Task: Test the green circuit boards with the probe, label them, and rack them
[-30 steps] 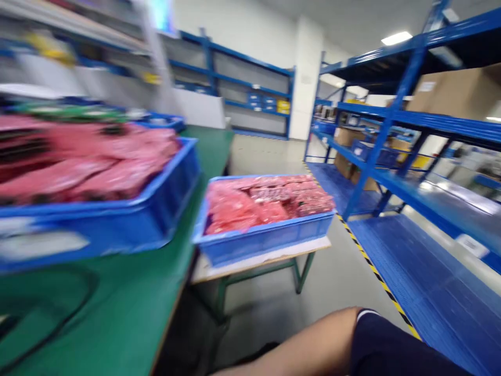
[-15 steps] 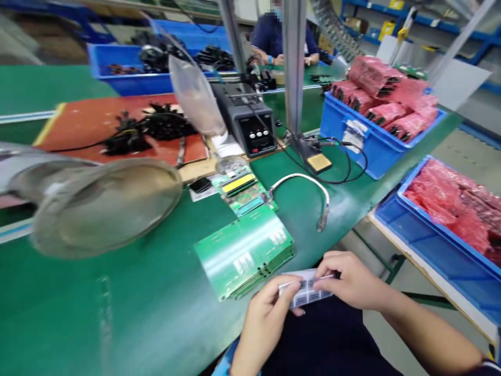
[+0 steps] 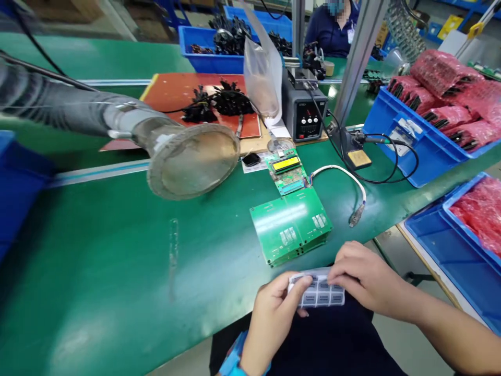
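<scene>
A small sheet of grey printed stickers (image 3: 323,298) is held over my lap, just off the table's front edge. My left hand (image 3: 274,308) grips its left side, thumb on top and fingers beneath. At the upper right edge, my right hand (image 3: 362,277) is closed in a pinch on the sheet; whether a single sticker is lifted there I cannot tell. Just beyond my hands lies a stack of green circuit boards (image 3: 291,216). Behind it sits a circuit board with a yellow display (image 3: 286,164), from which a white cable (image 3: 346,171) curves to the right.
A fume hose with a wide round hood (image 3: 193,162) hangs over the green table (image 3: 125,250). Behind stand a soldering station (image 3: 307,112) and an iron holder (image 3: 358,154). Blue bins (image 3: 415,138) with pink-wrapped boards are at right. A co-worker (image 3: 332,28) sits across.
My view has swung left, so the table things appear farther right. Both hands stay on the sticker sheet, which now shows more of its printed face; the right hand remains at its upper right edge.
</scene>
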{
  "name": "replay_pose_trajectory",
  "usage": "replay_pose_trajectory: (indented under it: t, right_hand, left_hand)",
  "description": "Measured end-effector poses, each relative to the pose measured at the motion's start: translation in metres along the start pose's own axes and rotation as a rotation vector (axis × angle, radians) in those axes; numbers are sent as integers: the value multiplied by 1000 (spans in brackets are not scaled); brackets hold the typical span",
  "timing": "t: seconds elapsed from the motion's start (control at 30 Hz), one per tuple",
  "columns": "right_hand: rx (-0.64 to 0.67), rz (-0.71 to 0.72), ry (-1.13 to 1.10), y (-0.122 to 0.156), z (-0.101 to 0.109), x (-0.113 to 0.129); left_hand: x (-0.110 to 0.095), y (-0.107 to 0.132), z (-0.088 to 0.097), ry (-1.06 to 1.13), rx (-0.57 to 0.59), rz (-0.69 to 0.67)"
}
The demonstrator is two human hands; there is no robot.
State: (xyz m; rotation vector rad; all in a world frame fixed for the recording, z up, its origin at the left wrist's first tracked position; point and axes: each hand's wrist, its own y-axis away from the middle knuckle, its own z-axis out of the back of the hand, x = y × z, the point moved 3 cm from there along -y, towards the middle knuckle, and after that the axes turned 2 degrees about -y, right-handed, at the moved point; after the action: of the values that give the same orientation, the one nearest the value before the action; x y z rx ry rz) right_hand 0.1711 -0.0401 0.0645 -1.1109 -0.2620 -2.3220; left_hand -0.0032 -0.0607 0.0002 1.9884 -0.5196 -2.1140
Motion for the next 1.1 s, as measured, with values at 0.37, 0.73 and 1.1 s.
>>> replay_pose_trajectory:
  t: [0.37, 0.73, 1.1]
  right_hand:
    - [162, -182, -23, -146, 11, 10]
    - [158, -50, 267, -158, -10, 7]
    - [282, -63, -32, -145, 44, -14]
  left_hand:
    - [8, 25, 33, 171, 20, 42]
    - [3, 1, 41, 127, -85, 25]
    - [-6, 1, 45, 173, -117, 96]
